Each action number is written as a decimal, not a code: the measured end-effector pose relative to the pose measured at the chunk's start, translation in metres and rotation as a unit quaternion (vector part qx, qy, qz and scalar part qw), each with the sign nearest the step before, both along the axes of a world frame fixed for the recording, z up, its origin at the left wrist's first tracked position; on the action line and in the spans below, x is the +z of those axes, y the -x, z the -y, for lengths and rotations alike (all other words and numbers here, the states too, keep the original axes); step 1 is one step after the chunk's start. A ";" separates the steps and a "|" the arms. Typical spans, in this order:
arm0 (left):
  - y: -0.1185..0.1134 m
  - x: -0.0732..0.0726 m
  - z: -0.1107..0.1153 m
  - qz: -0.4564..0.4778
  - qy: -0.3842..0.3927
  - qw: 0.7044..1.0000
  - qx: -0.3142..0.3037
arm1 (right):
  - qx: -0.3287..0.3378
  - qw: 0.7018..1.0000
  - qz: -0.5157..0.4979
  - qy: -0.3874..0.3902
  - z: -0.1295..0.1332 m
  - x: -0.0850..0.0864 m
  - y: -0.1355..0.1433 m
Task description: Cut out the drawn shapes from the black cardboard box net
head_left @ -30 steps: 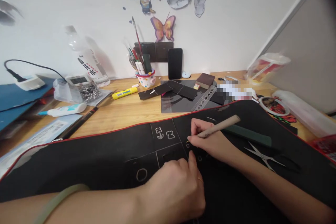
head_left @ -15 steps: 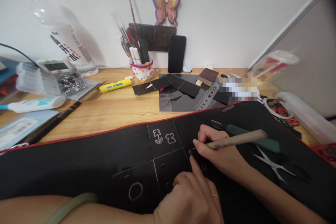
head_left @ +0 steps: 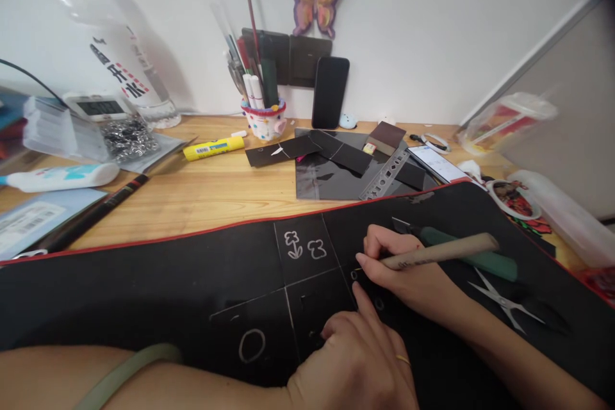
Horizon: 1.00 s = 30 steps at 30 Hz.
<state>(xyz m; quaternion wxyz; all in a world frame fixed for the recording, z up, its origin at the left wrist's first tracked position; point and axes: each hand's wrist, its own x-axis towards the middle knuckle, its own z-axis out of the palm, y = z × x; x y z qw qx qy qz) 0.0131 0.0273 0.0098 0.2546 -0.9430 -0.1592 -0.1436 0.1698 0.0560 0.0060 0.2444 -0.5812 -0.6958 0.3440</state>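
Note:
In my right hand (head_left: 408, 278), closed in a writing grip, is a tan-barrelled pen (head_left: 451, 248). Its thin tip touches or hovers just over a small drawn circle on black paper (head_left: 314, 301); exact contact cannot be made out. My left hand (head_left: 358, 359) rests on the same paper, index finger stretched beside that circle and the other fingers partly bent, with nothing visible in it. White lines divide the paper, which bears flower outlines and a larger circle. To the right lie a green-handled cutter (head_left: 473, 253), partly behind the pen, and open scissors (head_left: 504, 303).
A red-edged black mat (head_left: 144, 295) covers the near desk. Behind it are a ruler (head_left: 385, 173), black paper strips (head_left: 283, 150), a glue stick (head_left: 214, 148), a pen cup (head_left: 264, 122) and an upright dark phone (head_left: 330, 93). A bottle (head_left: 120, 70) stands at left.
The camera view has shifted slightly, moving much of the scene a little right and up. Both hands keep nearly the same pose around the small circle.

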 end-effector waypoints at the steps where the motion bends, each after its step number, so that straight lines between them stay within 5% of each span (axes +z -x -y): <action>1: 0.000 0.000 0.000 -0.001 -0.002 1.000 -0.003 | 0.001 1.000 0.002 0.002 -0.001 0.001 0.000; 19: 0.001 0.003 0.000 0.001 0.009 1.000 -0.006 | 0.062 0.997 0.050 0.015 -0.006 0.005 0.002; 30: 0.001 -0.001 0.000 0.042 0.018 0.999 -0.011 | -0.004 0.999 0.045 -0.027 0.006 -0.002 0.003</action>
